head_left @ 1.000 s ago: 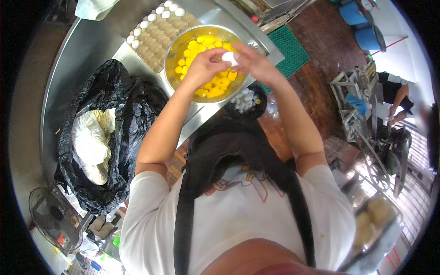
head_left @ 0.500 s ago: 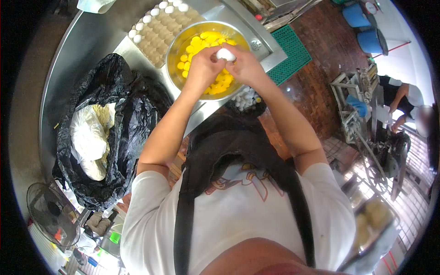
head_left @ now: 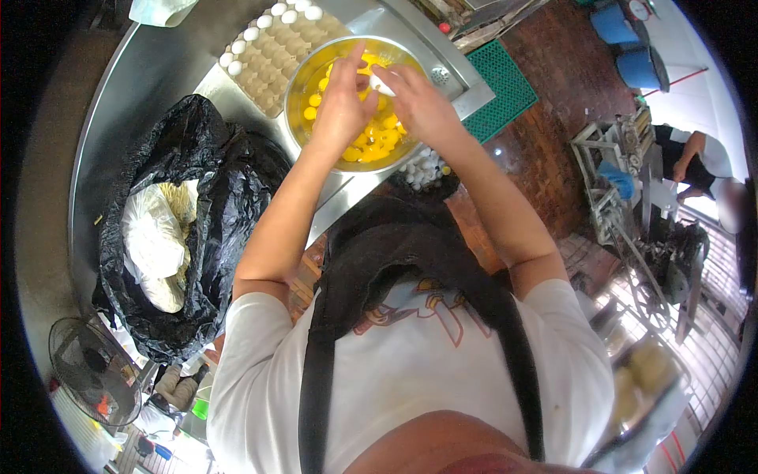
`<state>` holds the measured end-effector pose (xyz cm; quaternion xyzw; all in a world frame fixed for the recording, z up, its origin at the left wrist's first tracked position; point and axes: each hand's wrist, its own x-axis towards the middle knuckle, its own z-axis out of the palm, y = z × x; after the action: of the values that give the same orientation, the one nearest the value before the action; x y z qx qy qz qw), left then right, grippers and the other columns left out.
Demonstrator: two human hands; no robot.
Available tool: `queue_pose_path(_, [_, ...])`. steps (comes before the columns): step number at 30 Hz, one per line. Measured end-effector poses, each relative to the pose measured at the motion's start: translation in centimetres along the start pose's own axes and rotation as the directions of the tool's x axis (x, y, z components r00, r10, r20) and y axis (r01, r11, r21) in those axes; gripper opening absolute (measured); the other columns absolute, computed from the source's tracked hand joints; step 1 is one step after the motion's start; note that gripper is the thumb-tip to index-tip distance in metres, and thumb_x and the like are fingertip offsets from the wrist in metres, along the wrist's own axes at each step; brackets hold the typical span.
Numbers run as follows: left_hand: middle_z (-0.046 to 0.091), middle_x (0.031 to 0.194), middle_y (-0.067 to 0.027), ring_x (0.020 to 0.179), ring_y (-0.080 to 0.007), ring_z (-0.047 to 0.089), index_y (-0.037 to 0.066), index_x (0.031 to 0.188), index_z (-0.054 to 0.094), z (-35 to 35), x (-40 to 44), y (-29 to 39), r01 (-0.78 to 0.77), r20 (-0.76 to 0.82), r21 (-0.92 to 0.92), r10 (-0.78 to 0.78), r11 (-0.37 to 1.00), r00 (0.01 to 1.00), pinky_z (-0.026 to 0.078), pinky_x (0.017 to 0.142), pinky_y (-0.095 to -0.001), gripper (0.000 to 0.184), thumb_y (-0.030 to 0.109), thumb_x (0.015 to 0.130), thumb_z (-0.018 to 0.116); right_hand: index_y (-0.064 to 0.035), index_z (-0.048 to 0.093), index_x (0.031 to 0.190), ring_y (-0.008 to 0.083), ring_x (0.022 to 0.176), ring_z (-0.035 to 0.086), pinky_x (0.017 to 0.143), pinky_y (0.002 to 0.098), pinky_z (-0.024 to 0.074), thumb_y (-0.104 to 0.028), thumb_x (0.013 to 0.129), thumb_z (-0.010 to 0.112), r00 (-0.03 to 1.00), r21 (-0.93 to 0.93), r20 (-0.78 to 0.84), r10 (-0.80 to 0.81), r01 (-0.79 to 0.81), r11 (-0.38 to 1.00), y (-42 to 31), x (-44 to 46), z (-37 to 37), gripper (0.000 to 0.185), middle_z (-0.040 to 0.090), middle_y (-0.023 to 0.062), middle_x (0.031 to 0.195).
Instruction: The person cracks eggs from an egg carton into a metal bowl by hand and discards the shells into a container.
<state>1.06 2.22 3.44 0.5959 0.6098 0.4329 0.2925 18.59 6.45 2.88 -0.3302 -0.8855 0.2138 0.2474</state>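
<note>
Right hand [head_left: 426,110]: fingers curled round a white eggshell [head_left: 381,84], thumb side toward the bowl. Left hand [head_left: 339,117]: open, fingers raised and parted, just beside the shell; no hold on anything that I can make out.

Shell sits above the metal bowl [head_left: 298,133], within its rim. White, matte, smooth, rounded where it shows; fingers cover much of it. Cannot tell whether whole, cracked or emptied.

Handling, my judgement: very light, stiff but brittle, likely slick if wet with egg white. Best taken by fingertips on opposite sides, light even pressure; a hard squeeze would crush it and shed chips.

Bowl, wide and shiny, stands on the metal table [head_left: 189,49]. Inside, many yellow yolks [head_left: 379,148], mostly round, some blurring together, glossy wet.

Against the bowl's left side, a grey-brown pulp egg tray [head_left: 264,59], many cups vacant; white eggs [head_left: 313,13] along its far and left edges. Nearer the body, by the table's edge, a dark container packed with white shells [head_left: 425,167].

Left: crumpled black plastic bag [head_left: 235,189], pale bag [head_left: 151,245] within. Farther right: green mat [head_left: 501,85], blue buckets [head_left: 638,69], another person [head_left: 715,156] bent at work.
</note>
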Motion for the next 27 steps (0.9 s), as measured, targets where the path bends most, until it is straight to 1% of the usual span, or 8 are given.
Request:
queue_pose_path(5, [0.056,0.130,-0.0162,0.107,-0.0236,0.068,0.009,0.152,0.034,-1.0,1.4,0.5,0.002,0.094,-0.372,0.035,0.928,0.995,0.057,0.087,-0.0331,0.076,-0.007,0.084,0.064,-0.0070,0.048,0.141,0.0288,0.100,0.066,0.082,0.0389,0.0555,-0.012,0.092,0.064,0.977,0.298,-0.157,0.143,-0.091,0.950,1.4,-0.7,-0.9,0.051,0.062,0.0150,0.119])
queue_pose_path(8, [0.062,0.124,-0.0137,0.105,-0.0224,0.068,0.006,0.146,0.043,-2.5,4.8,-4.5,0.075,0.007,-0.188,-0.075,0.979,0.997,0.057,0.086,-0.0336,0.066,-0.003,0.085,0.065,-0.0054,0.050,0.138,0.0172,0.085,0.067,0.071,0.0307,0.0562,-0.022,0.097,0.065,0.877,0.672,0.260,0.404,-0.465,0.576,1.4,-2.9,-5.7,0.047,0.066,0.0085,0.108])
queue_pose_path(15, [0.071,0.107,-0.0193,0.101,-0.0333,0.069,-0.001,0.122,0.065,-4.7,16.9,-18.7,0.114,-0.162,0.471,-0.041,0.875,0.986,0.055,0.086,-0.0405,0.052,0.026,0.079,0.072,-0.0041,0.047,0.142,0.0153,0.065,0.065,0.052,0.0289,0.0544,-0.038,0.099,0.062,0.362,0.268,0.736,0.572,-0.932,0.244,7.8,-14.1,-3.9,0.057,0.070,0.0099,0.092])
queue_pose_path(18, [0.069,0.109,-0.0224,0.102,-0.0372,0.068,-0.001,0.114,0.068,-2.7,22.0,-27.0,0.050,-0.118,0.653,0.036,0.756,0.992,0.055,0.088,-0.0439,0.048,0.030,0.077,0.071,-0.0052,0.042,0.146,0.0203,0.053,0.062,0.049,0.0316,0.0543,-0.044,0.097,0.062,0.273,-0.204,0.526,0.806,-0.879,0.431,8.4,-16.6,-0.3,0.066,0.069,0.0150,0.084])
queue_pose_path(19, [0.068,0.113,-0.0236,0.105,-0.0365,0.067,0.000,0.112,0.068,-3.2,23.0,-24.9,0.188,0.010,0.632,-0.250,0.752,0.968,0.054,0.090,-0.0436,0.047,0.030,0.077,0.073,-0.0031,0.045,0.143,0.0195,0.052,0.062,0.048,0.0309,0.0539,-0.041,0.096,0.064,0.251,-0.169,0.515,0.820,-0.908,0.384,8.4,-16.9,-0.1,0.063,0.068,0.0141,0.083])
queue_pose_path(21, [0.066,0.117,-0.0246,0.108,-0.0362,0.065,0.000,0.109,0.069,-2.6,24.5,-24.6,0.228,0.014,0.696,-0.330,0.681,0.944,0.054,0.092,-0.0439,0.046,0.030,0.075,0.075,0.0010,0.051,0.137,0.0179,0.051,0.060,0.048,0.0295,0.0530,-0.034,0.095,0.067,0.201,-0.092,0.495,0.846,-0.955,0.281,8.9,-17.2,0.4,0.057,0.067,0.0122,0.081])
queue_pose_path(24, [0.066,0.116,-0.0242,0.109,-0.0362,0.065,0.000,0.111,0.067,-2.3,24.5,-24.2,0.205,-0.042,0.725,-0.256,0.658,0.966,0.053,0.093,-0.0445,0.046,0.029,0.075,0.075,-0.0027,0.047,0.142,0.0178,0.052,0.061,0.050,0.0319,0.0532,-0.028,0.095,0.068,0.337,-0.103,0.475,0.813,-0.896,0.432,9.7,-17.1,-1.2,0.057,0.069,0.0113,0.079])
queue_pose_path(27, [0.070,0.104,-0.0216,0.098,-0.0399,0.067,0.002,0.113,0.062,-2.1,24.4,-26.3,0.149,-0.131,0.714,-0.079,0.685,0.988,0.054,0.088,-0.0471,0.051,0.030,0.074,0.080,-0.0023,0.059,0.130,0.0414,0.092,0.066,0.085,0.0451,0.0528,-0.033,0.094,0.067,0.463,-0.096,0.390,0.796,-0.839,0.535,10.6,-17.5,-1.8,0.048,0.070,0.0211,0.098])
